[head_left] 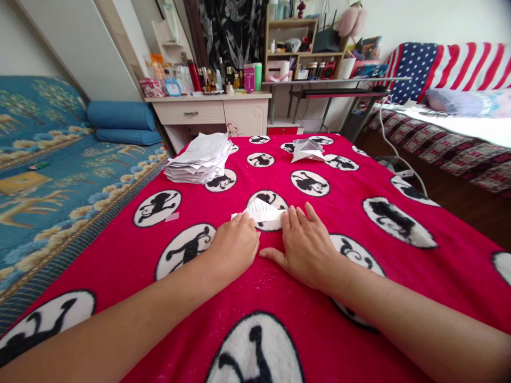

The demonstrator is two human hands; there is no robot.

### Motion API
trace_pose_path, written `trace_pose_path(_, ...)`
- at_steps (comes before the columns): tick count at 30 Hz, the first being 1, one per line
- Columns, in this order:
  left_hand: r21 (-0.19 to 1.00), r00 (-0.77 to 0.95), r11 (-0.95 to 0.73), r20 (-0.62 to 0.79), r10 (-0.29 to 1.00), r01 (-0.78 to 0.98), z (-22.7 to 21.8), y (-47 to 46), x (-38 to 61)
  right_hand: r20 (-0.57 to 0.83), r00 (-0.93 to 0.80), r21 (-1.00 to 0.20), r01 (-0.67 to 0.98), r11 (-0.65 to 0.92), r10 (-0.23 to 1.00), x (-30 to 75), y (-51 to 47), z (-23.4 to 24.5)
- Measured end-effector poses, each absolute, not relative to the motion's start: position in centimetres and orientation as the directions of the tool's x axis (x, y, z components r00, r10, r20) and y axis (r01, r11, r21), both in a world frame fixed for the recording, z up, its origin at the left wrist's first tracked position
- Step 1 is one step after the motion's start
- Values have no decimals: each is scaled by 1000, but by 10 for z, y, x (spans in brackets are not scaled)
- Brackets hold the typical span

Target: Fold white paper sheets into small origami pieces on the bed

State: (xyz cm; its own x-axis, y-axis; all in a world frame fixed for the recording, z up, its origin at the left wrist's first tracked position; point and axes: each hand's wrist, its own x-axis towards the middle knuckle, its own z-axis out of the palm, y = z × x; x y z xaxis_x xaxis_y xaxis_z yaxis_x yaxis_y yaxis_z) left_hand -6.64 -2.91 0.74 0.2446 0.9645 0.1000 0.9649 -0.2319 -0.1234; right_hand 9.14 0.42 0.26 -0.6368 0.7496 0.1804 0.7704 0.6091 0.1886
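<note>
A: First entry, the paper point(264, 214): form and place?

B: One piece, white, folded, print on its upper face, a peak pointing away from the person; laid on the red cloth point(345, 215), over a pale oval, between the fingertips of both hands

A: Left hand point(235, 244)?

B: Palm down, fingers bunched together and bent over the paper's left end; whether they pinch it or only press cannot be told

A: Right hand point(305, 247)?

B: Flat, palm down, fingers spread, thumb stretched toward the left hand; fingertips at the paper's right end

A: Other items on the cloth?

B: One stack point(202, 154) of loose white sheets, edges uneven, far left; one folded form point(309, 150), grey and white, with raised points, far side, right of centre; one pale scrap point(172, 217), left of the left hand, beside an oval. Cloth pattern: black figures in pale ovals

A: Surroundings?

B: Left, a blue sofa point(85, 183) with two blue bolsters point(120, 117), one above the other. Beyond the cloth, a pale dresser point(245, 114) bearing bottles and a blue clock point(173, 86); beside it, a shelf with a black router point(326, 40). Right, a bed with a stars-and-stripes cover point(469, 64) and a pale pillow point(459, 101)
</note>
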Motion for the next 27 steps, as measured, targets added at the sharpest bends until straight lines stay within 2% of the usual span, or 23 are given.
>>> trace_pose_path(3, -158, 215, -199, 89, 973, 967, 9, -29, -65, 188, -620, 208, 783, 586, 762, 88, 7, 10)
trace_pose_path(5, -179, 223, -204, 92, 971, 962, 9, -29, -64, 262, -615, 183, 788, 588, 743, 86, 8, 11)
trace_pose_path(8, -202, 240, -220, 80, 967, 954, 9, -27, -63, 335, -688, 131, 710, 692, 643, 82, 9, 6)
trace_pose_path(10, -191, 252, -234, 72, 965, 953, 9, -27, -62, 261, -787, 79, 595, 800, 559, 79, 10, 1)
trace_pose_path(12, -174, 239, -226, 62, 969, 959, 9, -27, -62, 169, -834, 15, 536, 844, 526, 79, 11, -3)
trace_pose_path(14, -169, 205, -194, 54, 977, 966, 11, -28, -63, 133, -793, -7, 599, 801, 595, 82, 13, -5)
trace_pose_path(18, -184, 194, -179, 66, 979, 966, 15, -30, -64, 154, -630, 62, 775, 629, 761, 92, 14, -5)
trace_pose_path(21, -175, 168, -148, 103, 980, 973, 21, -32, -66, 164, -604, 107, 797, 595, 780, 94, 13, -3)
trace_pose_path(24, -144, 144, -112, 233, 962, 983, 23, -32, -66, 156, -606, 122, 796, 594, 780, 92, 12, -2)
trace_pose_path(27, -79, 249, -236, 328, 911, 969, 18, -31, -66, 159, -611, 129, 792, 597, 776, 91, 11, -2)
